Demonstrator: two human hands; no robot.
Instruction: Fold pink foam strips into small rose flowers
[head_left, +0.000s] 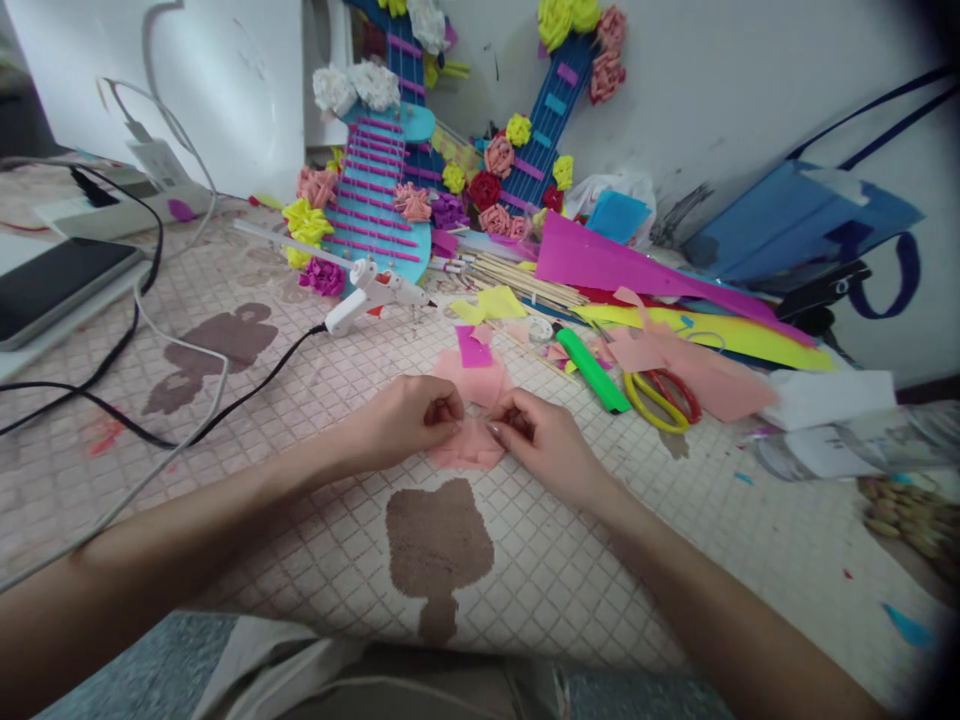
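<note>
Pink paper: one piece (466,452) lies on the tabletop (551,560) between the two hands, close to the person, just behind a brown patch in the cloth's pattern.
Paper's lie: its longer axis appears to run left to right, across the person's front; its near edge faces the body, its far edge the wall.
Left hand (399,418): thumb and forefinger are pinched together on the paper's far left part, the other fingers curled in.
Right hand (546,442): thumb and forefinger likewise close on the far right part, fingertips pointing inward toward the other hand.
Pinch: the fingertips cover the bits of paper they grip, so any fold there is hard to make out.
Behind the hands: more pink sheets (450,368) overlap, with a magenta square (474,346) on top; the hands hide part of them, and where one sheet ends is unclear.
Glue gun (379,290): beyond the left hand, nozzle toward the right, a white stick out of its rear.
Scissors (664,425): yellow handles toward the person, blades mostly hidden by pink scraps.
Bottle (847,450): clear, on its side, its right end lost in the dark picture edge.
Forearms: both cut off by the picture's borders.
</note>
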